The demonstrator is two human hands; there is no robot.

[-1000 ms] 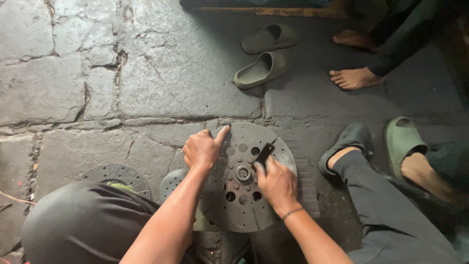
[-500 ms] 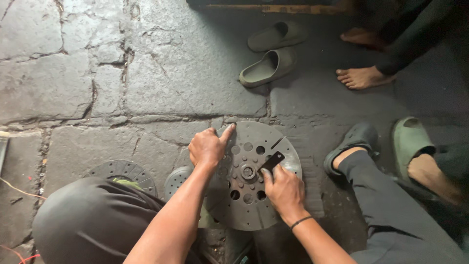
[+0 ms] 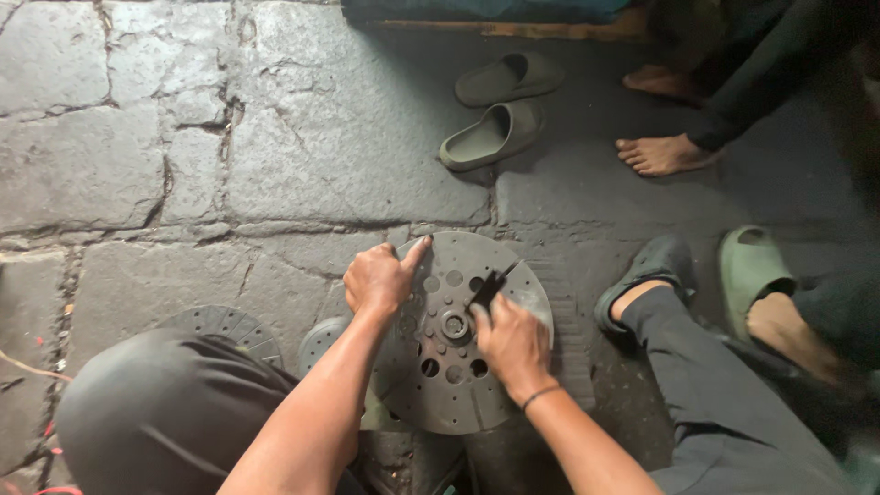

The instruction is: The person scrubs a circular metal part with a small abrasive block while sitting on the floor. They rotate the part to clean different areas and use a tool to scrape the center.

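A round grey metal disc (image 3: 440,385) with several holes and a central hub lies flat on the stone floor between my knees. My left hand (image 3: 378,278) rests on its upper left edge, index finger stretched along the rim. My right hand (image 3: 509,339) sits on the disc's right half and is shut on a small black tool (image 3: 488,289) whose tip points up and to the right over the disc face.
Another round disc (image 3: 220,325) lies at the left behind my knee. Two grey-green slippers (image 3: 500,105) sit on the floor ahead. Another person's bare feet (image 3: 662,151) stand at upper right. A slippered foot (image 3: 756,275) is at the right, and my own foot (image 3: 646,275) beside the disc.
The view has shifted slightly. My right hand with the black tool has slid a little down and right on the disc; my left hand stays on the rim.
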